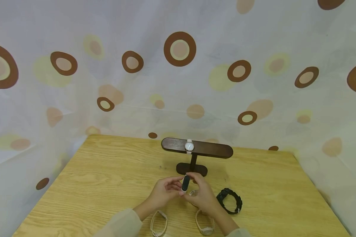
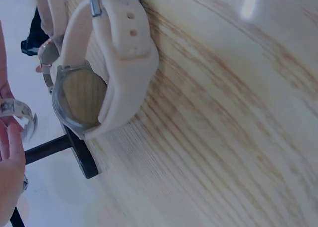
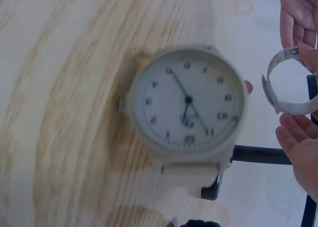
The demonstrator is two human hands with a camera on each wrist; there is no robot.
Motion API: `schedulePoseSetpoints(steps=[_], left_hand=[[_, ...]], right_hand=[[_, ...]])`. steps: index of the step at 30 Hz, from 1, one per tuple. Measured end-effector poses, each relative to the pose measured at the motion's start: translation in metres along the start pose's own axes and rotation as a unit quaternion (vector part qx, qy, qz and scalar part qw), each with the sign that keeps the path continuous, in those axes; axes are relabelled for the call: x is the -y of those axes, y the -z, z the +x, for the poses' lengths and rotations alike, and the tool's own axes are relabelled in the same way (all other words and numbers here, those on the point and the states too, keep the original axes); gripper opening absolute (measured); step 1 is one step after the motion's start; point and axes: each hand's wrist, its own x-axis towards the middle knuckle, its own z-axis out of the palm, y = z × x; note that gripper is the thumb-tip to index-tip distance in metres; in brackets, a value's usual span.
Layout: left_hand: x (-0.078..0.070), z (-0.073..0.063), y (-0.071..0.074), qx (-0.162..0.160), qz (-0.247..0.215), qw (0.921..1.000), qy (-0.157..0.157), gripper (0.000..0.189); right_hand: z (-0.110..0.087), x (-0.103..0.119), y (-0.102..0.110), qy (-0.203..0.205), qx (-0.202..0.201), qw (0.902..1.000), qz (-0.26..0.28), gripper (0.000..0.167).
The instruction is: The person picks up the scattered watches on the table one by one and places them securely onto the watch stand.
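Both hands hold a smart band (image 1: 185,183) with a dark oblong screen and a pale strap, raised in front of a watch stand. My left hand (image 1: 163,191) pinches it from the left side, and my right hand (image 1: 202,195) from the other, near its ends. The right wrist view shows the band's strap (image 3: 295,109) as an open curve between the fingers of both hands. Behind the hands is the dark wooden T-shaped watch stand (image 1: 212,149); a white-strapped watch (image 1: 189,146) sits around its bar, left of centre.
A black watch (image 1: 239,200) lies right of my right hand. Nearer lie a pale watch (image 1: 207,231) and another pale-strapped one (image 1: 159,234) at the left. Behind the right hand another watch (image 1: 193,193) is partly hidden. A patterned curtain (image 1: 195,82) hangs behind the wooden table (image 1: 112,171).
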Motion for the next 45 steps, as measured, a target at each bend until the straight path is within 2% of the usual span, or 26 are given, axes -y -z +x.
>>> schedulePoseSetpoints(steps=[3, 5, 9, 13, 16, 19, 21, 23, 27, 28, 30, 33, 37, 45], left_hand=[[0.000, -0.001, 0.003, 0.002, 0.069, 0.9974, -0.022, 0.046], [-0.001, -0.002, 0.006, -0.002, 0.128, 0.9908, -0.043, 0.045], [-0.001, -0.002, 0.013, -0.018, 0.234, 0.9687, -0.080, 0.043], [0.001, -0.001, 0.019, -0.041, 0.297, 0.9486, -0.102, 0.044], [0.003, -0.001, 0.024, -0.054, 0.346, 0.9276, -0.131, 0.047], [0.005, 0.001, 0.028, -0.061, 0.397, 0.8986, -0.177, 0.051], [0.005, 0.003, 0.032, -0.068, 0.431, 0.8739, -0.214, 0.054], [0.006, 0.006, 0.035, -0.074, 0.465, 0.8440, -0.256, 0.056], [0.007, 0.013, 0.043, -0.097, 0.521, 0.7769, -0.340, 0.062], [0.007, 0.015, 0.045, -0.102, 0.529, 0.7638, -0.355, 0.061], [0.006, 0.018, 0.049, -0.109, 0.541, 0.7441, -0.376, 0.061], [0.004, 0.021, 0.054, -0.111, 0.561, 0.7213, -0.391, 0.059], [-0.002, 0.026, 0.057, -0.114, 0.586, 0.6986, -0.394, 0.061], [-0.013, 0.037, 0.060, -0.118, 0.611, 0.6838, -0.381, 0.064]], right_hand=[[-0.002, -0.003, 0.002, 0.004, 0.002, 0.9999, -0.009, 0.065], [-0.002, -0.006, 0.004, 0.003, 0.001, 0.9999, -0.010, 0.067], [-0.004, -0.010, 0.006, -0.011, 0.000, 0.9998, -0.014, 0.070], [-0.007, -0.013, 0.009, -0.028, 0.001, 0.9994, -0.018, 0.071], [-0.009, -0.014, 0.012, -0.033, -0.001, 0.9993, -0.018, 0.071], [-0.011, -0.016, 0.015, -0.040, -0.006, 0.9990, -0.019, 0.071], [-0.012, -0.017, 0.018, -0.051, -0.010, 0.9985, -0.019, 0.071], [-0.013, -0.018, 0.020, -0.057, -0.017, 0.9979, -0.023, 0.070], [-0.013, -0.022, 0.026, -0.050, -0.033, 0.9975, -0.037, 0.071], [-0.013, -0.022, 0.028, -0.048, -0.037, 0.9973, -0.043, 0.071], [-0.014, -0.024, 0.032, -0.050, -0.041, 0.9967, -0.049, 0.071], [-0.015, -0.027, 0.038, -0.065, -0.037, 0.9959, -0.051, 0.072], [-0.017, -0.029, 0.045, -0.074, -0.035, 0.9954, -0.051, 0.073], [-0.021, -0.038, 0.050, -0.075, -0.041, 0.9949, -0.053, 0.073]])
